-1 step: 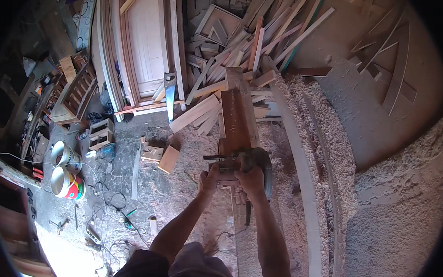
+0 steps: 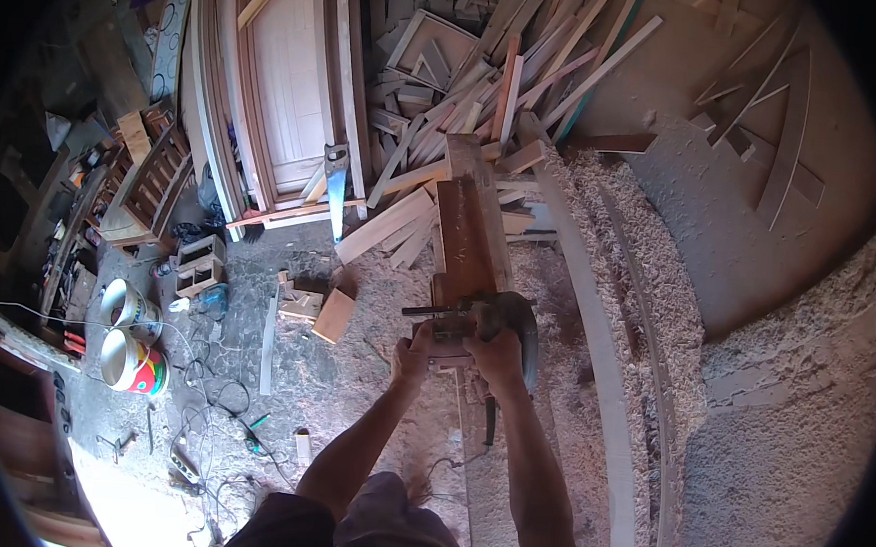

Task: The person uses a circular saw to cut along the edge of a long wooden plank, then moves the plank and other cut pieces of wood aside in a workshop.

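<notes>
My left hand (image 2: pixel 412 353) grips the near left side of a dark hand-held power tool (image 2: pixel 486 311), which looks like an electric planer. My right hand (image 2: pixel 493 354) is closed on the same tool, toward its right. The tool sits on the near part of a brown wooden board (image 2: pixel 468 235), which rests on a longer pale timber (image 2: pixel 498 257) pointing away from me. The tool's underside and my fingertips are partly hidden.
Scrap wood (image 2: pixel 438 85) is piled ahead, beside door frames (image 2: pixel 284 87) and an upright handsaw (image 2: pixel 335 194). Two buckets (image 2: pixel 126 361), loose cables (image 2: pixel 214 391) and tools lie on the left. A long plank (image 2: pixel 601 381) runs along wood shavings (image 2: pixel 674 316) on the right.
</notes>
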The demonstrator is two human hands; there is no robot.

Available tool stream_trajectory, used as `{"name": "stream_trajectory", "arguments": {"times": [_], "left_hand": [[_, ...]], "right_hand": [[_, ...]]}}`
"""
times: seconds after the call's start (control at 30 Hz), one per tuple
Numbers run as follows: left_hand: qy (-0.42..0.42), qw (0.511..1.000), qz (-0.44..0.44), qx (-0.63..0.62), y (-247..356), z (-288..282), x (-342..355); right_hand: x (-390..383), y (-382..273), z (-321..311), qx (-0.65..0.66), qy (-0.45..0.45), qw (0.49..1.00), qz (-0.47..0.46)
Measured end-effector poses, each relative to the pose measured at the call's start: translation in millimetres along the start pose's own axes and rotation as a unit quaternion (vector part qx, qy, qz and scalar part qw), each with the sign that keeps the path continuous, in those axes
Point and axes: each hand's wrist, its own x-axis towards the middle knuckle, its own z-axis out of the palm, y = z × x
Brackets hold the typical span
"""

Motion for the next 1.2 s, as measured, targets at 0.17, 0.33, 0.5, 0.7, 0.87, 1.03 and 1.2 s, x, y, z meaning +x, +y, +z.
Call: {"name": "stream_trajectory", "arguments": {"times": [0.17,0.33,0.5,0.7,0.87,1.03,1.2], "left_hand": [[0.013,0.999,-0.023,0.023,13.5,4.3,18.1],[-0.016,1.0,-0.013,-0.015,22.1,8.7,40.3],[-0.001,1.0,-0.006,-0.016,36.1,16.4,60.8],[-0.022,0.996,0.053,-0.064,52.3,23.6,76.0],[-0.008,0.999,-0.021,-0.027,58.6,23.7,100.5],[-0.013,0.999,-0.008,-0.03,61.9,26.3,121.7],[-0.004,0.999,0.004,-0.036,65.8,33.2,140.6]], "right_hand": [[22.3,-5.4,5.9,0.001,0.013,1.0,-0.006],[48.3,-4.9,13.8,-0.012,0.025,0.999,-0.039],[68.9,-17.4,17.6,-0.021,0.023,0.998,-0.046],[90.8,-29.3,20.8,-0.04,0.009,0.999,-0.015],[116.1,-29.0,27.4,-0.03,0.001,1.0,0.007],[136.4,-25.8,35.8,-0.032,0.026,0.998,-0.056],[154.7,-30.9,40.2,-0.033,0.027,0.998,-0.041]]}}
